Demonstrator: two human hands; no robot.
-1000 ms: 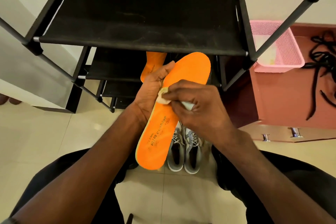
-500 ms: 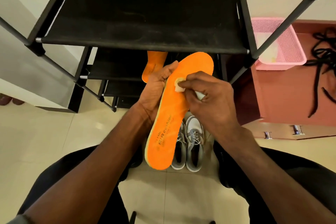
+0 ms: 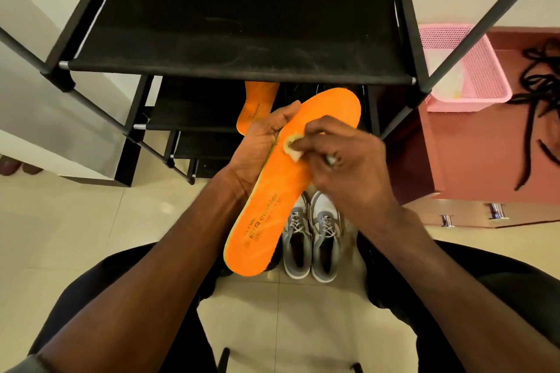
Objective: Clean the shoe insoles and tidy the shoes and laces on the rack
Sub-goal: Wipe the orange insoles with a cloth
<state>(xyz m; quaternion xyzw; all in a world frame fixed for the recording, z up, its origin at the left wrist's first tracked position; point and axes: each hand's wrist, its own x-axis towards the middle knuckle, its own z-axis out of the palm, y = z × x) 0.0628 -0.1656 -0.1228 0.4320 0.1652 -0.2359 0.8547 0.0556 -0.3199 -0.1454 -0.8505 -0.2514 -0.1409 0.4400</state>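
Observation:
My left hand (image 3: pixel 260 147) grips an orange insole (image 3: pixel 272 215) from its left edge, thumb on the upper face, toe end pointing up toward the rack. My right hand (image 3: pixel 348 166) pinches a small white wipe (image 3: pixel 292 148) and presses it on the insole's middle. A second orange insole (image 3: pixel 256 106) lies on a lower shelf of the black shoe rack (image 3: pixel 242 39). A pair of grey and white sneakers (image 3: pixel 312 239) stands on the floor below the held insole. Black laces (image 3: pixel 539 106) lie tangled on the reddish cabinet top at the right.
A pink mesh basket (image 3: pixel 472 70) sits on the reddish cabinet (image 3: pixel 472 166) right of the rack. The rack's top shelf is bare black fabric with dusty marks. Cream floor tiles (image 3: pixel 91 236) spread to the left. My dark-trousered knees frame the sneakers.
My right hand has rubbed the wipe along the insole, up toward the toe and then slightly back down. The left hand keeps holding the insole, which has shifted a little.

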